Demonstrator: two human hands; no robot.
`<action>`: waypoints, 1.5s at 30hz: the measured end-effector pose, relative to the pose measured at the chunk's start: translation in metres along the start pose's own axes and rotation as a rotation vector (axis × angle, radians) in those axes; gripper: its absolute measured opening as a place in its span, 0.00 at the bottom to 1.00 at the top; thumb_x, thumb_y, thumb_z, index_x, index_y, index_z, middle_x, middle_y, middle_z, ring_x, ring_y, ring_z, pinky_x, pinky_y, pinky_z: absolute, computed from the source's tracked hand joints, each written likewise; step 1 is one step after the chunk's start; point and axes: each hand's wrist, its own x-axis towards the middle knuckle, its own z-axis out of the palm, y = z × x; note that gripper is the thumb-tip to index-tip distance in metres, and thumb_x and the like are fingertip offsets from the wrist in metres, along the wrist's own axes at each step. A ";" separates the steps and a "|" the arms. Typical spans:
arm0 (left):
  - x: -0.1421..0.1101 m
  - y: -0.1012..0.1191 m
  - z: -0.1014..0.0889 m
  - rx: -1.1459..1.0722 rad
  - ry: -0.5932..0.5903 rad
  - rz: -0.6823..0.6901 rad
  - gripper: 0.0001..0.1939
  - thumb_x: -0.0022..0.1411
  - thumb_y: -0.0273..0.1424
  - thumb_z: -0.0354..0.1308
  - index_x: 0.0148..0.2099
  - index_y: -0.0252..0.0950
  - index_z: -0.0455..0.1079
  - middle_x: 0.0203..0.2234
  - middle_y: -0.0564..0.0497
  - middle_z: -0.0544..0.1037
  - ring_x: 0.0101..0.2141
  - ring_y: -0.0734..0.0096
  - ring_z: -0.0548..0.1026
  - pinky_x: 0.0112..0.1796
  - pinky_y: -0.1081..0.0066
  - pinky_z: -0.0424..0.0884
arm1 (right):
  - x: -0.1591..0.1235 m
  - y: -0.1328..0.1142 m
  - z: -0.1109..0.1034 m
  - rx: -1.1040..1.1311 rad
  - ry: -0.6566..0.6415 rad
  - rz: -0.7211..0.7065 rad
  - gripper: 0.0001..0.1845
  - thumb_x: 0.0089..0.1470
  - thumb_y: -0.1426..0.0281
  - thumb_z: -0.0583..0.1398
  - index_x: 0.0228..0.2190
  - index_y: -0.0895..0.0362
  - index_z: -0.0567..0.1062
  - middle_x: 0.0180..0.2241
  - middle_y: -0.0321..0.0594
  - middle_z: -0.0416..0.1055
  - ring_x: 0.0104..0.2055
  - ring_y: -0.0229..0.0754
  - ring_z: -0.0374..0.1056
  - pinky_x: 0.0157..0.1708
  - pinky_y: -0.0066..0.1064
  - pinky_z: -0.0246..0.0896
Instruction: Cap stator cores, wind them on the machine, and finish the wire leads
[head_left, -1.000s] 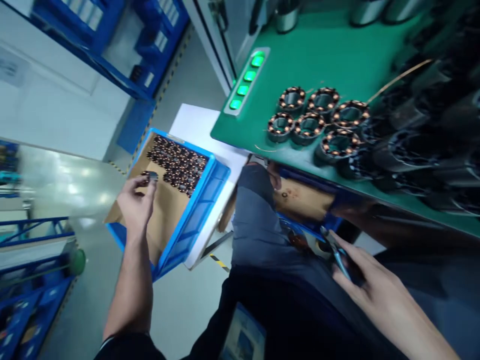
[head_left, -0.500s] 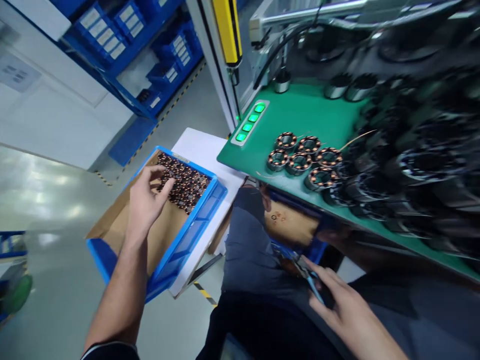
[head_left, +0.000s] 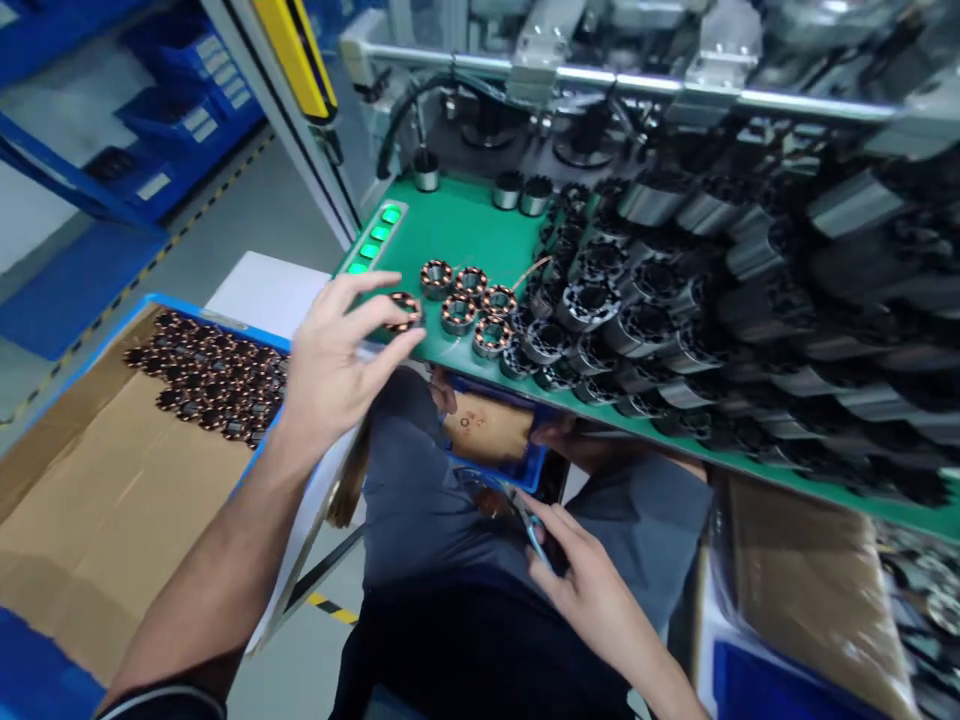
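Observation:
My left hand [head_left: 337,350] reaches over the green worktop [head_left: 472,225] at its left end. Its thumb and fingers close around a copper-wound stator [head_left: 405,312], which stands a little apart from the rest. Several more wound stators [head_left: 457,313] are grouped just to its right, one with a loose copper wire [head_left: 534,270] sticking out. Low over my lap, my right hand [head_left: 581,570] is wrapped round blue-handled pliers [head_left: 534,530], whose jaws point up and left.
A blue crate [head_left: 150,300] lined with cardboard holds many wound stators at left. Dark, bare stator cores [head_left: 649,325] crowd the worktop's right side. Lit green buttons [head_left: 380,232] line its left edge. Under it, another person's hand [head_left: 442,388] is beside a blue bin [head_left: 534,455].
My left hand has moved from over the crate to the worktop and closed around a stator. The view has swung right. My right hand still holds the pliers.

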 end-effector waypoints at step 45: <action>-0.081 0.125 0.066 -1.231 -0.220 -0.978 0.11 0.67 0.38 0.86 0.38 0.40 0.90 0.35 0.51 0.88 0.35 0.71 0.86 0.34 0.78 0.87 | 0.019 -0.036 -0.004 -0.072 0.521 -0.363 0.46 0.70 0.76 0.72 0.83 0.40 0.75 0.45 0.38 0.71 0.43 0.44 0.71 0.41 0.35 0.77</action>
